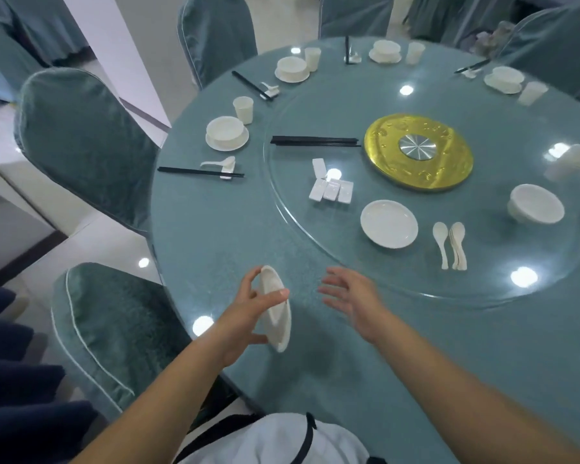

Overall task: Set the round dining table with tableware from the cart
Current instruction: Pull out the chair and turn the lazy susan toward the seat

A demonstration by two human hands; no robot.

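Nearest the camera, a white garment (275,440) with dark straps is cut off by the lower frame edge. Above it, both bare forearms reach out over the near edge of the bench (221,236), a round top under a teal cloth.

Left hand (248,309): fingers and thumb curled round a small white plate (277,309), held tilted almost on edge above the cloth near the bench's near-left edge. Thumb lies across the plate's face, fingertips at its top rim; the rear face is hidden.

Right hand (349,296): holds nothing, fingers spread and relaxed, just beside the plate to its right (apart from it, no contact seen). Motion blur softens both hands.

On the glass turntable (482,296) toward the bench centre: a loose bundle of black chopsticks (315,141), white chopstick rests (330,187), a stack of plates (389,223), white spoons (451,244), a bowl (536,207) and a gold centre disc (419,150). Stack counts cannot be made out.

Along the far-left edge, finished place settings (227,132) stand with bowl on saucer, cup, chopsticks and spoon. Settings at the far edge are small and indistinct. Covered chairs (81,142) ring the bench; those at the far side are cut off.
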